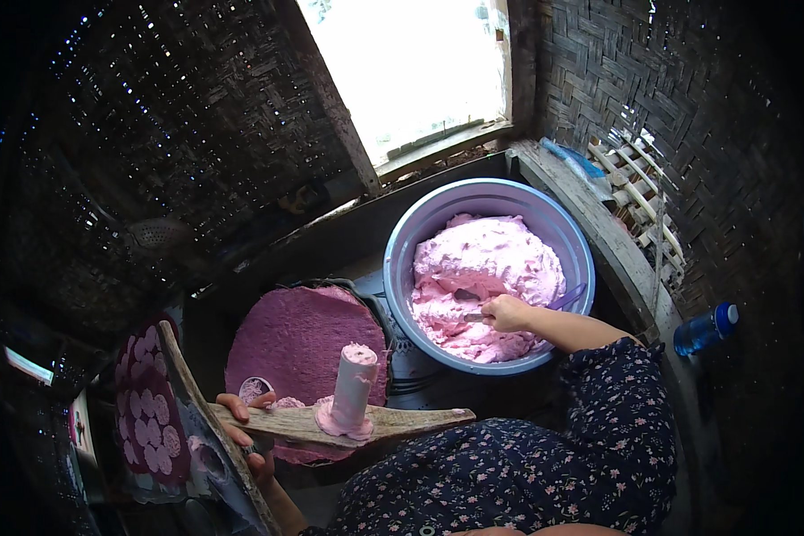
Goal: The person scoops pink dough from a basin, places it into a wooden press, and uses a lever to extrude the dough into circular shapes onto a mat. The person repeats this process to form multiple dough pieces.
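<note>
My right hand (506, 313) reaches into a large blue-grey basin (398, 234), closed on a metal utensil (473, 317) whose working end is partly sunk in the dough. A mound of soft pink dough (491, 250) fills much of that basin. My left hand (244, 424) curls its fingers around the left part of a worn wooden plank (420, 418), close to a slanting wooden board (196, 384). On the plank stands an upright pale tube (355, 384) with pink dough at its top and base. Near my left fingertips is a small white ring (255, 388) with pink inside.
A round tray (299, 330) coated in deep pink lies behind the plank. At left, a pink sheet (152, 420) bears several round pale pieces. A purple handle (569, 296) leans in the basin behind my wrist. A blue bottle (706, 330) is at right, below woven walls (616, 62).
</note>
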`<action>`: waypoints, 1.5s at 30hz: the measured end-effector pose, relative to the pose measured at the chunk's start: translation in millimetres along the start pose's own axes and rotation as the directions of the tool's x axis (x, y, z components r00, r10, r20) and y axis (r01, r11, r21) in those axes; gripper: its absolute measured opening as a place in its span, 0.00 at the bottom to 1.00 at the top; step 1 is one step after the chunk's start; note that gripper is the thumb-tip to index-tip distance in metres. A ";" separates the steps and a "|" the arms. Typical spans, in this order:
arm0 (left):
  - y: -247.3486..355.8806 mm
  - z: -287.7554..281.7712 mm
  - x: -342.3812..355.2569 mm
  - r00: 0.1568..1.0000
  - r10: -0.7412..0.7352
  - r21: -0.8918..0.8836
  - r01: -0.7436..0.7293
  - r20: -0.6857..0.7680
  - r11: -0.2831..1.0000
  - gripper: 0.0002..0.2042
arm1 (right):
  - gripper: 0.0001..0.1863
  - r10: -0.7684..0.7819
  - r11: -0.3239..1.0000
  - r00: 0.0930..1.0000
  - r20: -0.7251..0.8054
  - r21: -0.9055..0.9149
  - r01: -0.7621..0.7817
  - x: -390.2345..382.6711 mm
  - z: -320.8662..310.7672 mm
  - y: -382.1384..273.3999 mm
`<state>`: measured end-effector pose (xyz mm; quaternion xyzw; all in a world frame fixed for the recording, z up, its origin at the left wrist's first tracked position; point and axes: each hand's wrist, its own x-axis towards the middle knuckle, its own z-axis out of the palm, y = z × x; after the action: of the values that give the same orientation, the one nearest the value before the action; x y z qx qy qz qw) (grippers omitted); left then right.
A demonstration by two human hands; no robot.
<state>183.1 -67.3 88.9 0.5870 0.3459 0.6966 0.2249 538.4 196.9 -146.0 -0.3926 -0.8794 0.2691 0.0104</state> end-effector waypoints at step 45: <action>-184.0 77.6 50.9 0.915 -0.289 0.210 0.235 0.282 0.949 0.14 | 0.13 -0.657 0.621 0.574 -0.488 -0.782 0.046 -135.9 -261.6 -208.1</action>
<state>230.9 107.6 -9.1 0.6541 0.4408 0.5269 0.3167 549.9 110.2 204.1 -0.2364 -0.8894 -0.2766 0.2769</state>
